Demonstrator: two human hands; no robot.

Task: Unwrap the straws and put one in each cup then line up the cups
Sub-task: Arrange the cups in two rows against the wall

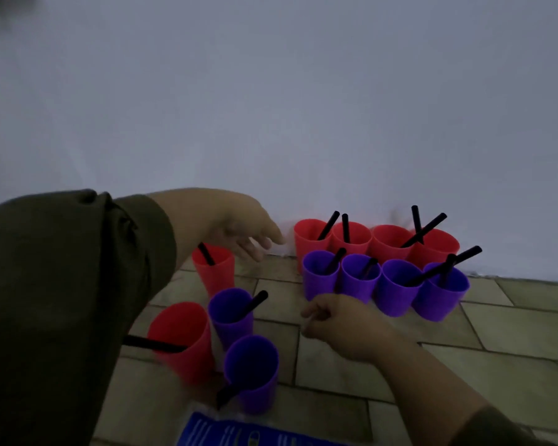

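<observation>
Against the wall stands a row of several red cups (351,239), and touching it in front is a row of several purple cups (393,294); each holds a black straw (424,231). At the near left stand loose cups with straws: a red cup (214,272), a purple cup (231,313), a big red cup (182,341) and a purple cup (252,375). My left hand (242,226) hovers open between the loose red cup and the red row. My right hand (339,323) is closed in front of the purple row, pinching a thin pale scrap, perhaps a wrapper (306,323).
The cups stand on a tiled floor (448,365) that meets a plain pale wall (303,107). A blue plastic straw packet (239,432) lies at the bottom edge. My dark left sleeve (62,300) fills the lower left.
</observation>
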